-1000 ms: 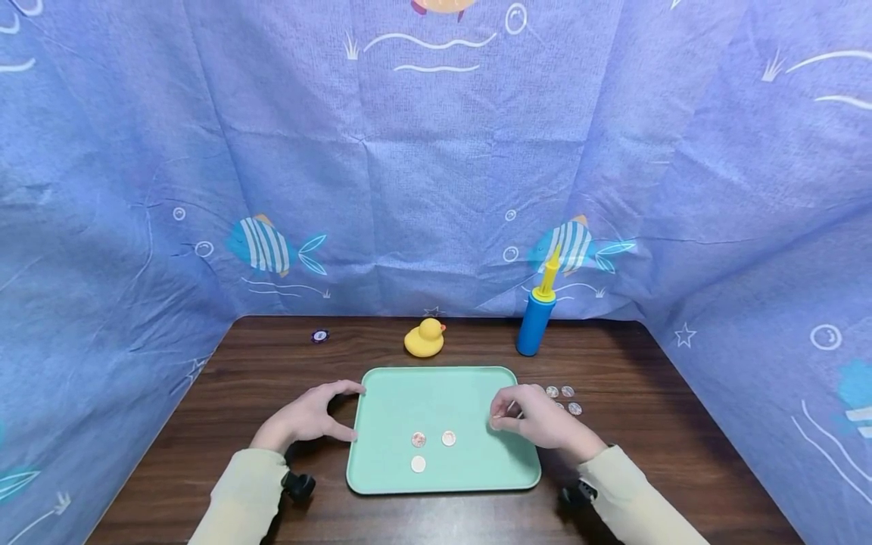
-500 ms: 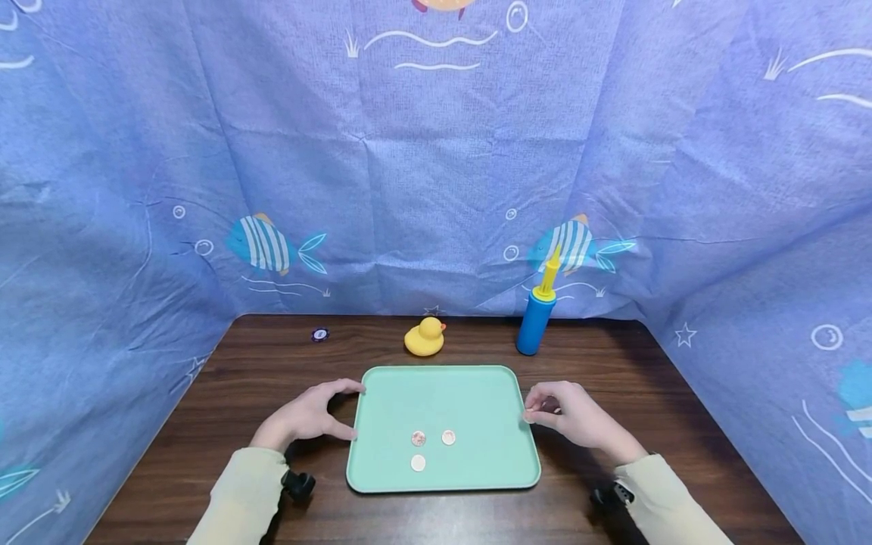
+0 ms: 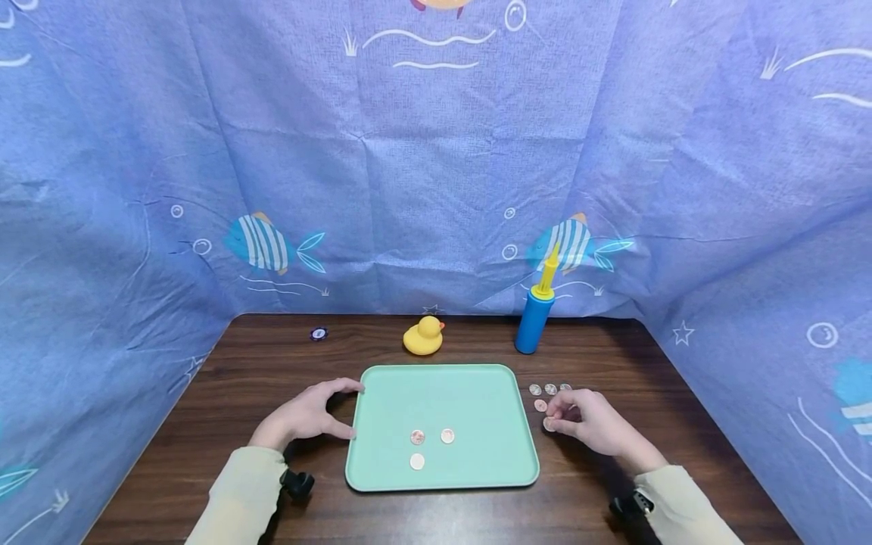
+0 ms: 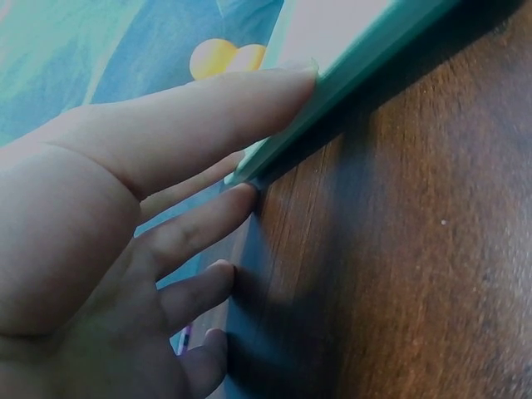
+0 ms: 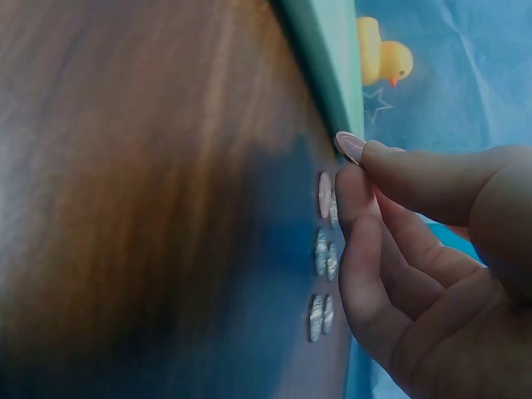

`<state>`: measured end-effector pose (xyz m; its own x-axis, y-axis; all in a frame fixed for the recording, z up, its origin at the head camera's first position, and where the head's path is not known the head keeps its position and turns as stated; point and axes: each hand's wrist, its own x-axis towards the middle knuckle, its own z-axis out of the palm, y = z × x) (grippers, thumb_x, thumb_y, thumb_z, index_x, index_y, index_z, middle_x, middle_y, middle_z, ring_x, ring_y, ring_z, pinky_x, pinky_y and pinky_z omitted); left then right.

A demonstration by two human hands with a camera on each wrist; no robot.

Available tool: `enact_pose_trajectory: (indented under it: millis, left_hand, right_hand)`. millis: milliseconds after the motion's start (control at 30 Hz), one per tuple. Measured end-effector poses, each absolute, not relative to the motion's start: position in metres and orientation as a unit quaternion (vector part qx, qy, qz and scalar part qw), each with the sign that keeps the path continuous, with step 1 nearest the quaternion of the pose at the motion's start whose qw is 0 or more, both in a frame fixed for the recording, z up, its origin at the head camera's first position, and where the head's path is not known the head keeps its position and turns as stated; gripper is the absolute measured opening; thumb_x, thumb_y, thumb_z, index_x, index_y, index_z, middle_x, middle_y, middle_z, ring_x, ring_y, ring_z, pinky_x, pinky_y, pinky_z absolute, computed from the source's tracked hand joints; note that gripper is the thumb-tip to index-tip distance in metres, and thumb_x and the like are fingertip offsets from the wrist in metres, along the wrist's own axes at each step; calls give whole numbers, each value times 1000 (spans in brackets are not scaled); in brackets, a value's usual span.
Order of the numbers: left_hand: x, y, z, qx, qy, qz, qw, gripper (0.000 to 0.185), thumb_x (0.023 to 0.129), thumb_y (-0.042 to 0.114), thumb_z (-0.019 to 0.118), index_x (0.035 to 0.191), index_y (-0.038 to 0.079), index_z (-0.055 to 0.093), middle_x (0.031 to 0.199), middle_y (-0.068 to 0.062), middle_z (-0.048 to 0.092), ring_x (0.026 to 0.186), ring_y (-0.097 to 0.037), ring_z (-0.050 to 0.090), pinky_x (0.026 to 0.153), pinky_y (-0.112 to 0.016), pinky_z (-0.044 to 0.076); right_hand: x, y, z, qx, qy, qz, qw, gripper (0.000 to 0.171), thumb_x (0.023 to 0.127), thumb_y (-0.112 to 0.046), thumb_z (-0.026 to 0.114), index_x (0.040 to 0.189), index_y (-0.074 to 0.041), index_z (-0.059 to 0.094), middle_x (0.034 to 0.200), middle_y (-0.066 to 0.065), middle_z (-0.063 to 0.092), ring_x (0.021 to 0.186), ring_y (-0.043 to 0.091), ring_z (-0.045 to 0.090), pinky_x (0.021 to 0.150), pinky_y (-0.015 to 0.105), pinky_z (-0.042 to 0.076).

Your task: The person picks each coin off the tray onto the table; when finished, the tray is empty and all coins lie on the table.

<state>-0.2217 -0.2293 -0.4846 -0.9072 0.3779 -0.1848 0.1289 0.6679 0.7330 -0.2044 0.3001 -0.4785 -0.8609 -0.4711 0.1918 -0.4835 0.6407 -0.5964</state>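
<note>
A pale green tray (image 3: 477, 409) lies on the dark wooden table, with three coins on it, among them a copper-coloured coin (image 3: 418, 437). My left hand (image 3: 309, 412) rests at the tray's left rim, thumb and index finger spread and touching the edge. To the right of the tray, my right hand (image 3: 593, 424) pinches a coin (image 5: 350, 146) between thumb and index finger. This coin is tilted, low over the table. Several more coins (image 3: 550, 389) lie in rows just beyond that hand, which partly covers some. One of them is a coppery coin (image 3: 540, 406).
A yellow rubber duck (image 3: 423, 337) sits behind the tray. A blue hand pump (image 3: 534, 322) with a yellow nozzle stands at the back right, and a dark poker chip (image 3: 318, 334) lies at the back left. A blue fish-patterned cloth (image 3: 436, 189) hangs behind the table.
My right hand has moved right, from over the tray, past its right rim, to the coins beside it. The left hand and the three coins on the tray have stayed put.
</note>
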Motion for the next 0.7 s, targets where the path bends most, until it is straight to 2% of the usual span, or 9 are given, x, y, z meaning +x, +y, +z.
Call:
enact_pose_trajectory:
  millis: [333, 700]
  left_hand:
    - [-222, -230, -485, 145, 898, 381, 163, 77, 78, 28, 95, 146, 19, 60, 152, -11, 54, 146, -40, 43, 116, -65, 36]
    - [-222, -230, -484, 144, 897, 384, 164, 77, 78, 28, 95, 147, 18, 60, 153, -11, 54, 146, -39, 43, 115, -64, 38]
  right_hand:
    - [-208, 303, -493, 271, -907, 323, -2, 16, 89, -16, 86, 85, -19, 70, 79, -13, 68, 74, 0, 62, 67, 27, 56]
    - [-210, 299, -495, 241, -925, 292, -10, 16, 89, -13, 84, 86, -18, 70, 81, -12, 67, 75, -1, 61, 68, 26, 55]
